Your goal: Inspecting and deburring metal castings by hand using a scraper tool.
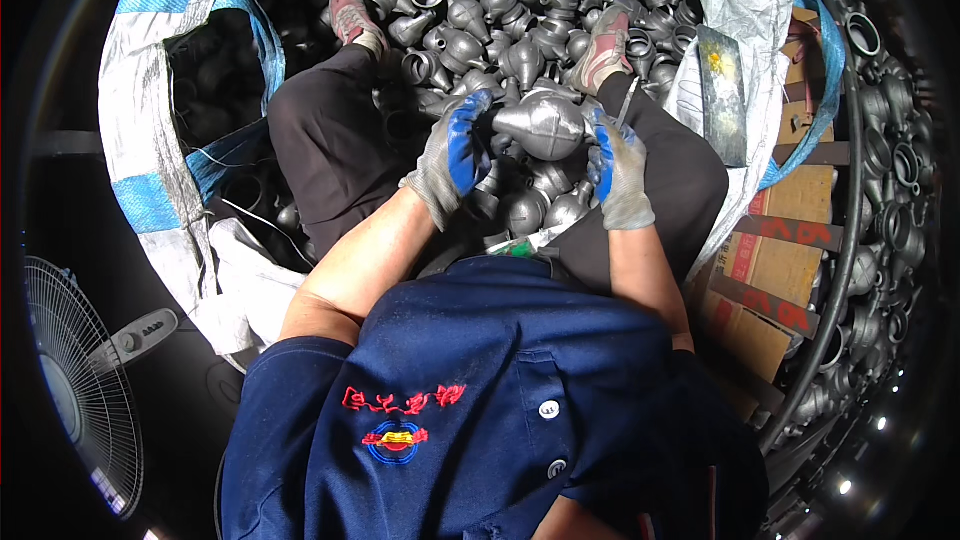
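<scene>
A grey bulb-shaped metal part (548,128) with a narrow neck is raised above the pile between my hands, its neck pointing left. My right hand (617,168), in a grey and blue work glove, closes on its rounded right side. A thin, narrow strip-like tool (629,100) sticks up by the right fingers; its lower end is hidden by the glove. My left hand (455,158), gloved alike, is beside the neck tip with its blue palm turned right and fingers loosely bent. No held thing shows in it.
Many similar metal parts (470,18) fill a large white woven sack (150,140) with blue straps, around my legs. A dark flat plate (722,95) rests on its right side. Cardboard (790,210) behind metal bars and more parts (885,160) lie right. A fan (80,380) stands left.
</scene>
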`<state>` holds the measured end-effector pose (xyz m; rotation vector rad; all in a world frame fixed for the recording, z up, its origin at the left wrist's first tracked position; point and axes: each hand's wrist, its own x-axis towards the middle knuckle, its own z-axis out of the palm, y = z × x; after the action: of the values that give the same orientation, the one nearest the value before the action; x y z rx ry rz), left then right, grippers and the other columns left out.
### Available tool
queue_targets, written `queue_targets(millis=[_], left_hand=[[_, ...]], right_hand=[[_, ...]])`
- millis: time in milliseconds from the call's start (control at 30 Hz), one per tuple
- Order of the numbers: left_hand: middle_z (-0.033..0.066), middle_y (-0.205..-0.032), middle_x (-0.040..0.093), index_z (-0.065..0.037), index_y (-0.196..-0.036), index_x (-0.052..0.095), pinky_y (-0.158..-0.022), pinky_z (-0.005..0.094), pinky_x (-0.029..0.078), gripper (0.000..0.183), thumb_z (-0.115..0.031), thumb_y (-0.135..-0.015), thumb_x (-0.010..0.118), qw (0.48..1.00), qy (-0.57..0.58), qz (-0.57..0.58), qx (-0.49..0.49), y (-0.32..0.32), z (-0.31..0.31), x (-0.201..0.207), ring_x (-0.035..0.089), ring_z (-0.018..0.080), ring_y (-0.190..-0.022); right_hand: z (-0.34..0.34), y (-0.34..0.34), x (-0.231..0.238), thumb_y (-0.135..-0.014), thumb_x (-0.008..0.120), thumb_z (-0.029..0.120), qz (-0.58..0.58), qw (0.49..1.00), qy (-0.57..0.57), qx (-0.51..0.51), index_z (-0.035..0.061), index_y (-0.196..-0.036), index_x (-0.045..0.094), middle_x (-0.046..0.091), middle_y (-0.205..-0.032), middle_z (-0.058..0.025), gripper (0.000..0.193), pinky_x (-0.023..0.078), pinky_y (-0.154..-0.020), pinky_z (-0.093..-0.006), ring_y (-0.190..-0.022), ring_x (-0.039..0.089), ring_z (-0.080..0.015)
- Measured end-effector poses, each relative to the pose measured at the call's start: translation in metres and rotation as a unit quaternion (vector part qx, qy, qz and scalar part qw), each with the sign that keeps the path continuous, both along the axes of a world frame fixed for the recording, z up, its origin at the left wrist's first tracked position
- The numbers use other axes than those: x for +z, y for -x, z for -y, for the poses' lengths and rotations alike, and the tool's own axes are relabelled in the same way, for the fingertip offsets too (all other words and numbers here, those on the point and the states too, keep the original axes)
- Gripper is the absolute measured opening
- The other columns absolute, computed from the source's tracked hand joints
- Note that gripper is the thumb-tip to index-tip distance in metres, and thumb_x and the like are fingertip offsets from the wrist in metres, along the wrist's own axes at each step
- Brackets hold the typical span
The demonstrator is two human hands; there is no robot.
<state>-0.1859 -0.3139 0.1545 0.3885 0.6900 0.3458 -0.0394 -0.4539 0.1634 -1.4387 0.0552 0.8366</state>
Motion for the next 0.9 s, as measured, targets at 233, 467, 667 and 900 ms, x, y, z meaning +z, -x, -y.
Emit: queue_targets(millis=[233,467,667,900], left_hand=[[0.0029,-0.090,0.060,-0.009,-0.103,0.056,-0.064,0.0243,0.049,0.019,-0.023,-0.091,0.051,0.993,-0.109,-0.040,-0.018,0.006,0.001,-0.008,0.057,0.0115,-0.076],[0.0042,-0.080,0.059,-0.006,-0.098,0.057,-0.053,0.0228,0.045,0.023,-0.026,-0.093,0.049,0.990,-0.079,-0.112,-0.025,0.006,-0.002,0.003,0.055,0.0105,-0.063],[0.0011,-0.066,0.055,-0.008,-0.094,0.058,-0.044,0.0220,0.039,0.036,-0.040,-0.093,0.043,0.986,-0.131,-0.074,-0.078,-0.012,-0.015,-0.017,0.050,0.0102,-0.052],[0.0087,-0.121,0.054,-0.003,-0.124,0.048,-0.094,0.0331,0.042,0.044,-0.035,-0.098,0.032,0.952,-0.246,0.127,-0.128,-0.009,0.011,0.003,0.053,0.0200,-0.108]], right_hand=[[0.005,0.008,0.000,-0.086,0.060,0.023,0.039,0.999,0.001,0.017,0.0061,-0.093,0.058,0.041,-0.053,0.0068,0.018,0.025,-0.030,-0.0196,-0.035,0.034,-0.0028],[0.005,0.020,0.025,-0.087,0.058,0.019,0.033,0.995,-0.081,0.044,0.0047,-0.099,0.061,0.039,-0.052,0.0086,0.019,0.023,-0.033,-0.0180,-0.036,0.032,-0.0003],[-0.003,0.001,0.047,-0.083,0.063,0.007,0.035,0.972,-0.187,0.142,0.0028,-0.108,0.059,0.059,-0.078,0.0016,0.025,0.035,-0.046,-0.0148,-0.054,0.046,0.0000],[0.001,-0.012,0.054,-0.077,0.070,0.009,0.241,0.932,-0.179,0.205,0.0018,-0.106,0.057,0.061,-0.096,-0.0046,0.032,0.047,-0.080,-0.0266,-0.089,0.056,-0.0107]])
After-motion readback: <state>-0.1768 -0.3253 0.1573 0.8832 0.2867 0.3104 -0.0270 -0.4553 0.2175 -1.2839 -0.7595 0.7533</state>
